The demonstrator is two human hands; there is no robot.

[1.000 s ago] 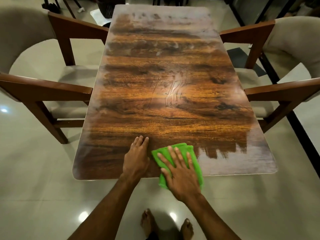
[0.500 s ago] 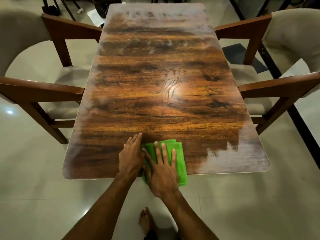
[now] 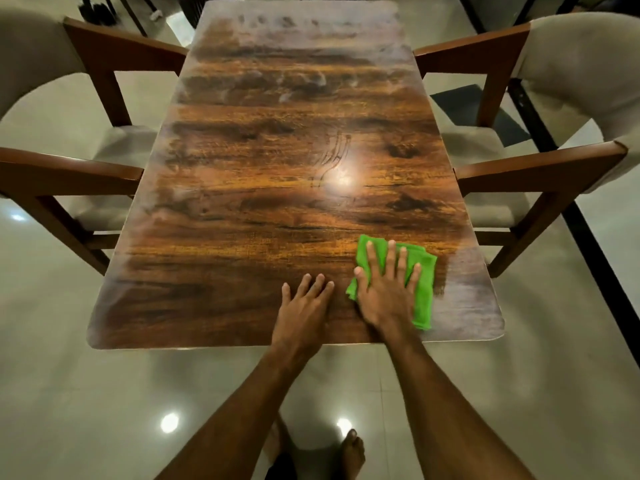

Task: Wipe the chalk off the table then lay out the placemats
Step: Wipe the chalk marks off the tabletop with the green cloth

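Head view, wiping stage. My right hand (image 3: 388,292) lies flat with fingers spread, palm pressing the green cloth (image 3: 424,285) onto the near part of the table (image 3: 242,209); it grips nothing, only bears down. My left hand (image 3: 304,306) rests open and empty on bare wood just beside the cloth, on its left, apparently as a brace.

The governing relation: the nearest remaining chalk haze (image 3: 467,289) covers the near right corner, immediately to the right of the cloth, whose right edge borders the pale film. The patch runs from the near table edge away from me along the right side. My right hand is clearly the nearer one, so I judge the next stroke to be a rightward sweep toward that corner.

A second chalky band (image 3: 298,26) lies across the far end, well apart from both hands, with fainter film along the left edge. No placemats are in view; I judge that stage not yet begun.
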